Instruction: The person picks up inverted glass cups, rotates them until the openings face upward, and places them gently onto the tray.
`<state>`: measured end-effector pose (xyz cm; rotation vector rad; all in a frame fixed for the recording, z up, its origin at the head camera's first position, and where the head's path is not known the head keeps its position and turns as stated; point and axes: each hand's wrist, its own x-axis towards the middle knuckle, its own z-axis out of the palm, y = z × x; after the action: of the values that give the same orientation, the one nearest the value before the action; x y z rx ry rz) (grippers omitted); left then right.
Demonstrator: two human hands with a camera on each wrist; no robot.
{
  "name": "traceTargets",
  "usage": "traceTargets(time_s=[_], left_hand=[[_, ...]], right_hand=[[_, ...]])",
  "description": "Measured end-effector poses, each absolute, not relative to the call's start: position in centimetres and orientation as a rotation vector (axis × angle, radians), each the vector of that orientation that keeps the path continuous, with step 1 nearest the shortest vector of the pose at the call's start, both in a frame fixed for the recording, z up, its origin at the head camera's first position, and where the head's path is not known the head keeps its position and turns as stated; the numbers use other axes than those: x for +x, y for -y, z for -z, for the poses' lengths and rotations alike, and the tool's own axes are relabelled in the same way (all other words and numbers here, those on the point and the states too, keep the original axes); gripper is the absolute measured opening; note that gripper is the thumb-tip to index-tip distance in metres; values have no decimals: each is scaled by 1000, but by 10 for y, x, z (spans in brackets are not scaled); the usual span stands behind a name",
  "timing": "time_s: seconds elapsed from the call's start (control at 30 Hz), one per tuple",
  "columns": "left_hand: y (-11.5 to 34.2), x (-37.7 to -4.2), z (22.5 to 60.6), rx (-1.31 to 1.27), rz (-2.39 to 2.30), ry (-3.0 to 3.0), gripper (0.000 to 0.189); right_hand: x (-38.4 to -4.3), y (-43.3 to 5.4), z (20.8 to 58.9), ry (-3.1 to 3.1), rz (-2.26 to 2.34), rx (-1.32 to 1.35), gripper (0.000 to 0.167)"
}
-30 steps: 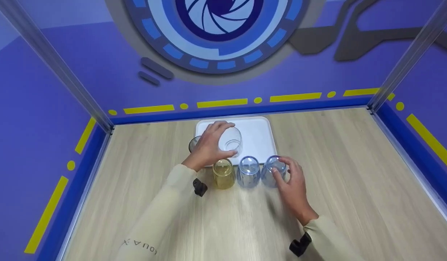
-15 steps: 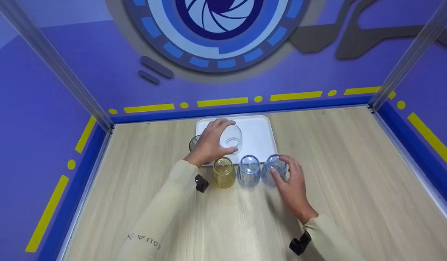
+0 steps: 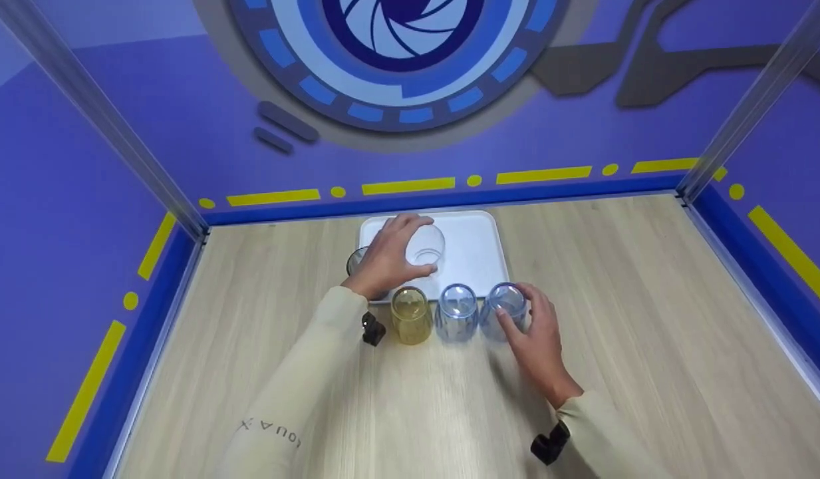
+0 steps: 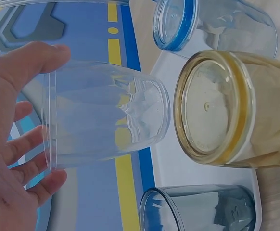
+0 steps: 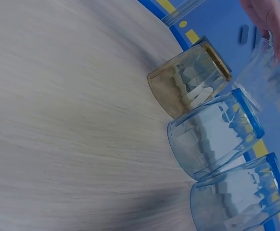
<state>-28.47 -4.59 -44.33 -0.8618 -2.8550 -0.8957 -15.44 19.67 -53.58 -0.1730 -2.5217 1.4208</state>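
Head view, centre: my left hand [image 3: 387,259] is part-spread, thumb and fingers gripping the rim of a clear glass [image 4: 101,115], mouth up above the white tray [image 3: 476,246]. Right of centre: my right hand [image 3: 540,338] curves thumb and fingers around an inverted blue glass [image 5: 236,197]. Leftward, also inverted: second blue glass [image 3: 457,317], amber glass [image 3: 411,320].

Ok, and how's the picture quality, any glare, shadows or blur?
Head view: pale glare on the table, soft shadow beside the right hand; left wrist view: the clear glass looks faint against the patterned wall; right wrist view: dimmer, with the table's grain streaky, perhaps blurred.
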Motion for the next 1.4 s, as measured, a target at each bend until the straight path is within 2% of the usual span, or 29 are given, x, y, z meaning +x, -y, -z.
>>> traceTargets(time_s=[1.4], left_hand=[[42, -306, 454, -816, 912, 2914, 75]], right_hand=[[-162, -200, 545, 2646, -1346, -267, 66]])
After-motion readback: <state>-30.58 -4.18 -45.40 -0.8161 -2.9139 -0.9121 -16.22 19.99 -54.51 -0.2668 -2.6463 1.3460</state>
